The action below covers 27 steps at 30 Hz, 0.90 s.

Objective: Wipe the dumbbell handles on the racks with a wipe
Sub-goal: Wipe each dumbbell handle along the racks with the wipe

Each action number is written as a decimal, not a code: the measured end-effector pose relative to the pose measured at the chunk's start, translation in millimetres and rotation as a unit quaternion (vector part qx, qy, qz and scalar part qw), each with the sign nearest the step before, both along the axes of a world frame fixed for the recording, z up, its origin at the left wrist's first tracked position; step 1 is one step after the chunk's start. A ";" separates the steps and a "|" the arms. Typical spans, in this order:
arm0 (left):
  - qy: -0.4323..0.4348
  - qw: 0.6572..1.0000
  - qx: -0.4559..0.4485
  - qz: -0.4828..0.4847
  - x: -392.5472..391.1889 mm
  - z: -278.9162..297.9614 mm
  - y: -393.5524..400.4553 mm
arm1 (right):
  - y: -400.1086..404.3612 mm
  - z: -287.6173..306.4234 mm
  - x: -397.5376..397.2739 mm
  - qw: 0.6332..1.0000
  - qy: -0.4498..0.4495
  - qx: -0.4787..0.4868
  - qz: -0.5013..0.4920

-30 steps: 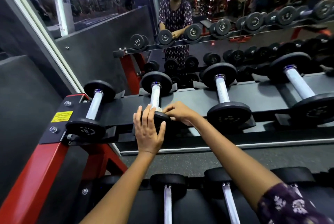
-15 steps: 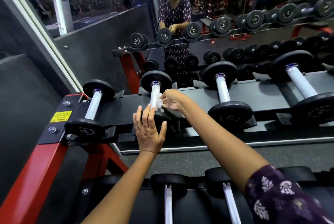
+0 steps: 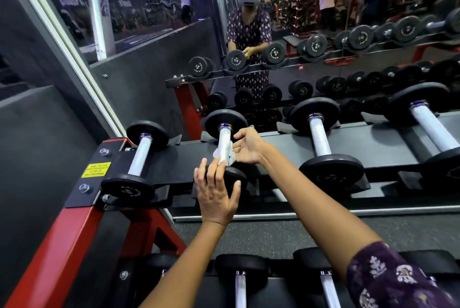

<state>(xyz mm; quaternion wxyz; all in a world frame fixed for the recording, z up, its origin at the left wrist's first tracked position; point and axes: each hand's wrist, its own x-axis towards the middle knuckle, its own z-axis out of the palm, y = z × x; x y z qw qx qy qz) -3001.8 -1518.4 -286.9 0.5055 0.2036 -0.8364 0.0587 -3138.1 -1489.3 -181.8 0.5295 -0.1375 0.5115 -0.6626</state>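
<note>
Four dumbbells are lying side by side on the top rack before me, with a mirror behind. My left hand is resting on the near end of the second dumbbell. My right hand, just right of its handle, is touching the wipe there. More dumbbells are lying on a lower rack, nearer me.

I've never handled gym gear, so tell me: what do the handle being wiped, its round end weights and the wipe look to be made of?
The handle looks like bright metal, probably chromed steel: silvery, with a fine crosshatched grip texture. The end weights look like matte black rubber or coated metal; the dull, glare-free surface leaves it open. The wipe looks like thin white tissue or nonwoven cloth, crumpled softly around the handle.
</note>
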 end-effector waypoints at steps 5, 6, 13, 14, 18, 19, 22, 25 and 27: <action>-0.004 1.000 -0.004 -0.007 2.3 0.3 -2.2 | -9.8 3.4 6.1 0.992 -0.056 -0.053 -0.101; -0.004 1.000 -0.004 -0.009 2.6 0.3 -2.2 | -8.9 1.2 5.6 0.992 -0.055 -0.053 -0.097; -0.004 1.000 -0.002 -0.010 2.3 2.6 -1.4 | -18.2 0.3 3.7 0.980 -0.102 -0.081 -0.149; -0.006 1.000 0.000 -0.010 3.8 1.8 -1.5 | -18.6 -0.9 3.8 0.982 -0.091 -0.077 -0.145; -0.002 1.000 0.006 -0.014 1.1 1.1 -0.6 | -7.1 0.9 -6.8 0.992 -0.051 -0.068 -0.094; 0.001 1.000 0.007 -0.010 -0.4 0.9 -0.5 | -8.1 2.0 -5.7 0.992 -0.053 -0.066 -0.095; 0.003 1.000 0.006 -0.001 -2.0 -0.8 -1.4 | -15.7 5.4 7.7 0.992 -0.065 -0.052 -0.092; 0.002 1.000 0.005 -0.013 0.6 -3.1 0.6 | -6.5 -0.3 -1.7 0.995 -0.055 -0.035 -0.070; 0.007 1.000 0.006 -0.012 0.1 -0.4 0.1 | -1.1 -1.8 -10.7 0.994 -0.073 -0.044 -0.063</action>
